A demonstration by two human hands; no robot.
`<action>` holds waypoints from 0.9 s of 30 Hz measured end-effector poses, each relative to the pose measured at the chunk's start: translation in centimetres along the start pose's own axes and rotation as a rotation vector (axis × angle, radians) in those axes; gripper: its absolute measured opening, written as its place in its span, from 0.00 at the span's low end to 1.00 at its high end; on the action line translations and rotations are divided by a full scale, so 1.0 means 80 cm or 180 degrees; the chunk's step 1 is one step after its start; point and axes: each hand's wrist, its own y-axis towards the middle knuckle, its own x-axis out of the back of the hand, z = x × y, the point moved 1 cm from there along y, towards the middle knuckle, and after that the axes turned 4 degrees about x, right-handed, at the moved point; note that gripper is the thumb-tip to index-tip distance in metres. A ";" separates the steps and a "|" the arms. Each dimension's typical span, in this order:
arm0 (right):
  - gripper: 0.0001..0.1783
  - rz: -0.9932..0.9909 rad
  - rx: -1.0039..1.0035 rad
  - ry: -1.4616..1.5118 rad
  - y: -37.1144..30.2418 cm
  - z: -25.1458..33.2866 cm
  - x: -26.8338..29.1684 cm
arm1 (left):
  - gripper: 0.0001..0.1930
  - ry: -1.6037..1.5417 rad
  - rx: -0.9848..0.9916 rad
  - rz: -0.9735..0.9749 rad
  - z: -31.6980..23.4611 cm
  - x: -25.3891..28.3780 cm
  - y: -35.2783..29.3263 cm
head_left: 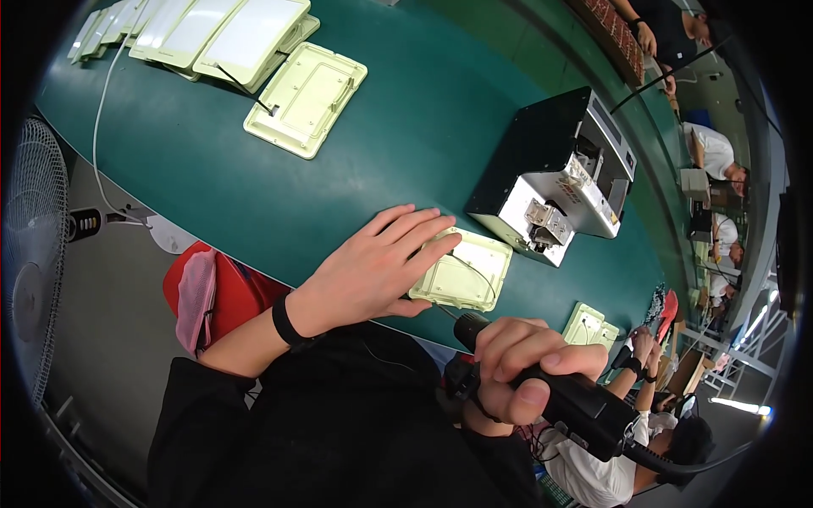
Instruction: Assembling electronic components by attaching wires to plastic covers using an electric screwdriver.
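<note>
My left hand is spread over the left side of a pale green plastic panel, index finger on top and thumb at the near edge. A thin dark wire curves across the panel's inner face. Closed around a black electric screwdriver, my right hand is nearer to me, right of the panel. The screwdriver's collar end points up and left toward the panel's near edge; its bit is hard to make out. A cord trails from its back end.
Behind the panel stands a black and silver machine. A similar panel and a row of white-faced panels lie far left on the green table. A fan and red chair are left. A co-worker sits at right.
</note>
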 end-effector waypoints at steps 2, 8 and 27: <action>0.22 -0.0006 -0.0030 0.0016 -0.001 -0.002 0.003 | 0.48 -0.0007 0.0002 0.0004 0.000 0.000 0.000; 0.21 0.0169 -0.0060 0.0107 -0.003 -0.006 0.000 | 0.48 -0.0030 0.0018 0.0015 0.000 -0.001 -0.001; 0.15 0.0467 0.0175 -0.0170 -0.017 -0.025 0.021 | 0.45 0.0418 -0.0182 0.0143 -0.028 0.012 0.012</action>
